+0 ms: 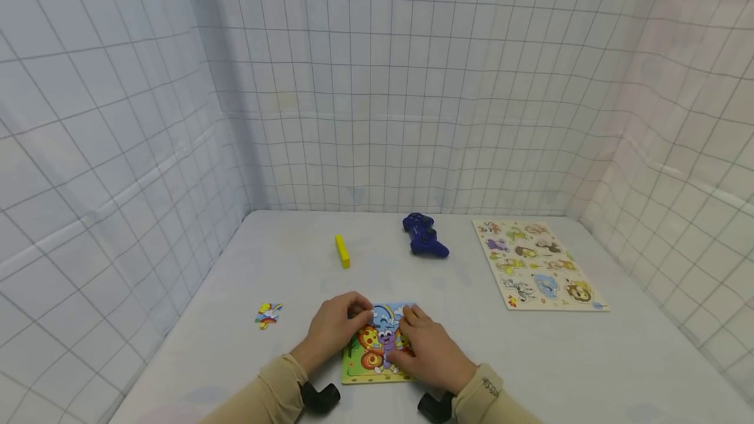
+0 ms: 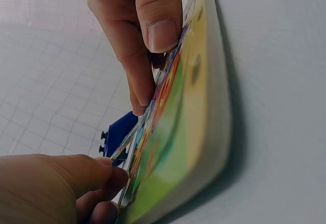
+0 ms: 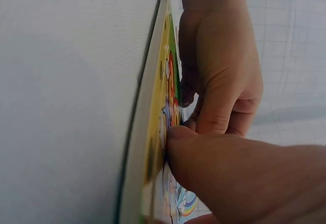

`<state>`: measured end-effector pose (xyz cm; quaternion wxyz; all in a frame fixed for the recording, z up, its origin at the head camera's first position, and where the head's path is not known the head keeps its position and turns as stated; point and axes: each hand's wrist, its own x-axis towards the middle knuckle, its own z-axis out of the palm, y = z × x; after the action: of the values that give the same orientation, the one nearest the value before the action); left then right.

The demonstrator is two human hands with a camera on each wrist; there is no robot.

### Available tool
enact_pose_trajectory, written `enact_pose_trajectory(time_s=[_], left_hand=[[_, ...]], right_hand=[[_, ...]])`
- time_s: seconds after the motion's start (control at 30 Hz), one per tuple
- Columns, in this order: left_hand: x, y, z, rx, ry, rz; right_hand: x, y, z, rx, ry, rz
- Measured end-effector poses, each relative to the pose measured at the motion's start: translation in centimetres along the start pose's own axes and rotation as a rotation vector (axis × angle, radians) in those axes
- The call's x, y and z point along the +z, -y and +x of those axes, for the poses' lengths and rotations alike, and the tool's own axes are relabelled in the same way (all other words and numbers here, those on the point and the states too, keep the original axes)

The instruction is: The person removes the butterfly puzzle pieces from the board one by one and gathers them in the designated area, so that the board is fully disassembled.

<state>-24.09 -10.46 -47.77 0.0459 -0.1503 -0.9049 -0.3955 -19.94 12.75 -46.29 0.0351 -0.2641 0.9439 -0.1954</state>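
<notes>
A small jigsaw puzzle (image 1: 355, 370) with a purple butterfly picture lies flat on the table in front of me. Between the thumb and fingers of my left hand (image 1: 334, 324) is a thin puzzle piece (image 2: 127, 140), pinched and tilted up at the puzzle's upper left. The piece's face is mostly hidden. My right hand (image 1: 432, 351) rests over the puzzle's right side, its thumb touching the picture near the butterfly and its other fingers reaching to the upper right corner. One loose puzzle piece (image 1: 268, 315) with a rainbow lies off to the left.
Beyond the puzzle lie a yellow stick-like block (image 1: 342, 252) and a dark blue game controller (image 1: 424, 235). A large animal puzzle board (image 1: 497, 267) lies at the right. Grid-patterned cloth walls (image 1: 377, 84) stand behind and at both sides of the white table (image 1: 530, 358).
</notes>
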Motion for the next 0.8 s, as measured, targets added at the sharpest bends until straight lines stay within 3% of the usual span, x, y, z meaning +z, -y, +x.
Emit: enact_pose_trajectory(time_s=[0.4,0.53,0.7,0.8], left_hand=[[-0.2,0.1,0.1,-0.018,0.019,-0.093],[-0.5,0.2,0.4,-0.064,0.001,-0.235],[-1.7,-0.4,0.3,-0.146,-0.077,-0.449],[-2.4,-0.7,0.2,-0.161,-0.109,-0.482]], right_hand=[[0.0,-0.1,0.0,-0.003,-0.013,-0.014],[0.1,-0.1,-0.1,-0.01,-0.016,-0.01],[0.0,-0.1,-0.1,-0.011,-0.006,-0.002],[-0.1,-0.1,-0.1,-0.006,0.001,-0.002]])
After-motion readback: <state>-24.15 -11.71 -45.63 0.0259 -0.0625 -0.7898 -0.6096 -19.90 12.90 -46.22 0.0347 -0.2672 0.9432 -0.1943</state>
